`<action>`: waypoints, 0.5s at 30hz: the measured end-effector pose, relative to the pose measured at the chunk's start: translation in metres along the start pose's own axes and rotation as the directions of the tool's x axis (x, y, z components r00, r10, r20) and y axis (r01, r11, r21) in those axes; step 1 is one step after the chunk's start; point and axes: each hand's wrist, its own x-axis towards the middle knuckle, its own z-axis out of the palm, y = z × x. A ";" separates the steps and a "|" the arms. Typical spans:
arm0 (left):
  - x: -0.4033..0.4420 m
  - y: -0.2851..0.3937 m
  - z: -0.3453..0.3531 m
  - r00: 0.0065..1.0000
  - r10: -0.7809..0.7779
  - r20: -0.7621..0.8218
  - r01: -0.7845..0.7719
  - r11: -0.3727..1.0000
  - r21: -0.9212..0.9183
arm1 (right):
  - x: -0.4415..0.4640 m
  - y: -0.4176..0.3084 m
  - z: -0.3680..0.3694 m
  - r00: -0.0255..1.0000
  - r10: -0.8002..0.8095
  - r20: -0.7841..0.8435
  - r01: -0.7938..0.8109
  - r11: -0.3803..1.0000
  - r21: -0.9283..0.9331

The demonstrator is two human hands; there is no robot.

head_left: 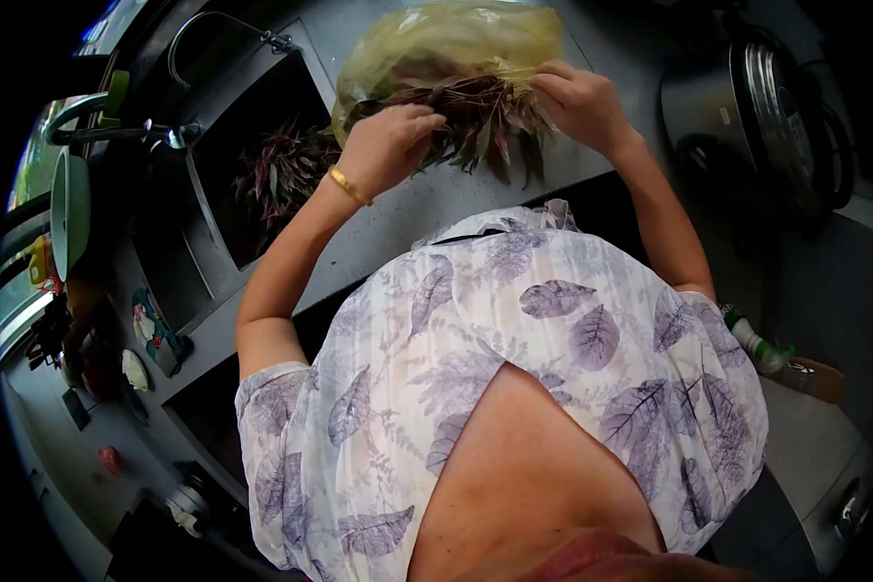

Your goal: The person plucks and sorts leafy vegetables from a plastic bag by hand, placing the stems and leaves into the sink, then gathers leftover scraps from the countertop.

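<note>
Head view. Grip: right hand [577, 105] has thumb and fingertips pressed together on the rim of a yellow plastic bag [456, 29], pinching the film at its near right edge. Left hand [393, 145] is at the near left side of the bag's mouth, fingers curled over the stem ends; cannot tell whether they are closed on stems, on film or merely resting there, as the back of the hand hides the contact.

Bunch of leafy stems [495, 121]: lies at the bag's mouth between the two hands, partly inside the bag. Brown stems run crosswise; purple-green leaves hang out on the near side, toward the person, over the grey counter [407, 218]. The bag lies on the same counter, its film bulging away from the person.

Left of the bag: sink [260, 112], with a second heap of similar leaves [286, 175] lying in it, near the left forearm. Faucet [175, 134] at the sink's far left side; a thin curved spout [189, 39] beyond it. Gold-coloured bracelet [349, 186] on the left wrist.

Right of the right hand, well apart: large dark cooker [713, 116] with a shiny band.
</note>
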 end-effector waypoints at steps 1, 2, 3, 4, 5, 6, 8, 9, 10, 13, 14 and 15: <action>0.015 -0.005 0.005 0.994 0.079 -0.079 -0.081 0.996 -0.023 | 0.003 0.005 0.013 0.974 0.040 0.224 -0.051 0.998 0.044; 0.032 -0.007 0.007 0.991 0.101 -0.087 -0.109 0.990 -0.092 | 0.004 0.019 0.032 0.952 0.072 0.299 -0.065 0.997 -0.036; 0.046 -0.018 0.022 0.988 0.128 -0.090 -0.136 0.987 -0.090 | 0.005 0.040 0.055 0.925 0.109 0.365 -0.070 0.990 -0.119; 0.061 -0.035 0.036 0.983 0.153 -0.101 -0.162 0.983 -0.081 | 0.011 0.052 0.065 0.896 0.144 0.420 -0.061 0.977 -0.205; 0.077 -0.051 0.041 0.977 0.107 -0.182 -0.104 0.994 0.030 | 0.019 0.051 0.061 0.909 0.161 0.385 -0.079 0.972 -0.220; 0.088 -0.064 0.047 0.964 0.066 -0.257 -0.034 0.991 0.127 | 0.021 0.045 0.052 0.916 0.182 0.357 -0.103 0.968 -0.230; 0.106 -0.087 0.039 0.978 -0.102 -0.180 0.143 0.962 0.231 | 0.022 0.058 0.055 0.941 0.146 0.304 -0.052 0.954 -0.296; 0.115 -0.097 0.018 0.970 -0.242 -0.019 0.238 0.937 0.254 | 0.024 0.065 0.060 0.944 0.148 0.294 -0.053 0.950 -0.308; 0.117 -0.106 0.009 0.913 -0.381 0.146 0.330 0.900 0.284 | 0.024 0.067 0.063 0.944 0.151 0.294 -0.054 0.948 -0.315; 0.107 -0.147 0.034 0.949 -0.308 -0.070 0.300 0.949 -0.098 | 0.025 0.071 0.070 0.939 0.146 0.312 -0.038 0.944 -0.327; 0.104 -0.164 0.050 0.953 -0.247 -0.178 0.207 0.954 -0.217 | 0.026 0.072 0.071 0.936 0.146 0.320 -0.035 0.944 -0.328; 0.099 -0.152 0.048 0.946 -0.252 -0.204 0.235 0.966 -0.104 | 0.020 0.072 0.070 0.955 0.108 0.277 -0.026 0.958 -0.287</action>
